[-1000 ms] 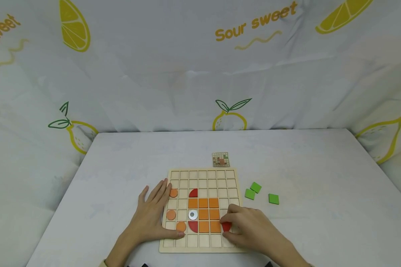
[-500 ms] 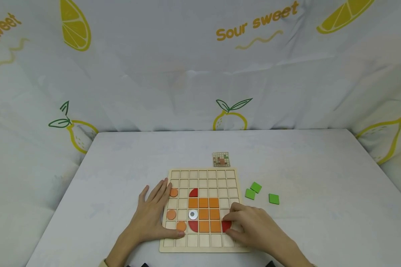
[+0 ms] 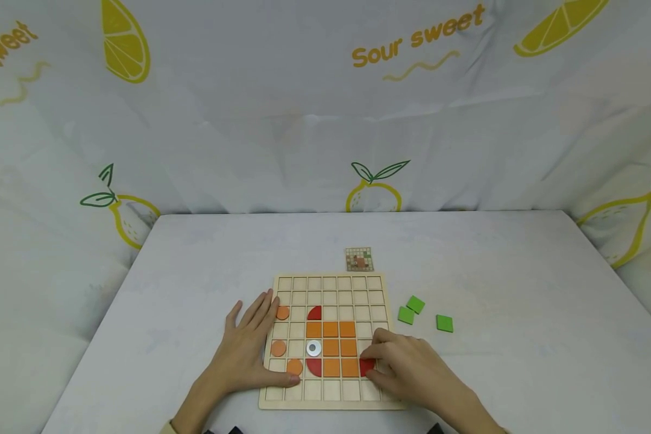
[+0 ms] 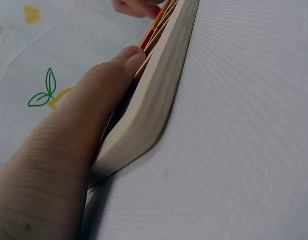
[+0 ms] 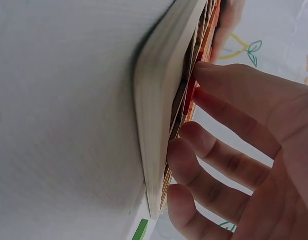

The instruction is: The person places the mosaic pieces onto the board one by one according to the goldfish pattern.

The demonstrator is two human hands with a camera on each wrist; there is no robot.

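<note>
A wooden grid board (image 3: 331, 405) lies on the table with colored pieces in some of its cells. My left hand (image 3: 248, 355) rests on its left side, fingers spread and thumb across the near left cells. My right hand (image 3: 407, 366) pinches a red quarter-circle tile (image 3: 366, 367) by its edges at a cell on the right. In the right wrist view, thumb and index finger touch that red tile (image 5: 189, 92), which stands slightly above the grid. Orange square tiles (image 3: 331, 348), other red pieces (image 3: 314, 367), a white ring (image 3: 313, 348) and orange discs (image 3: 295, 367) lie in the grid.
Three green square tiles (image 3: 444, 323) lie loose on the table right of the board. A small pattern card (image 3: 359, 259) lies just beyond the board's far edge. A white cloth with lemon prints (image 3: 249, 120) hangs behind the table.
The red quarter-circle tile has turned and shifted slightly to line up with its cell, with my right fingers still on it. My left hand has stayed in place.
</note>
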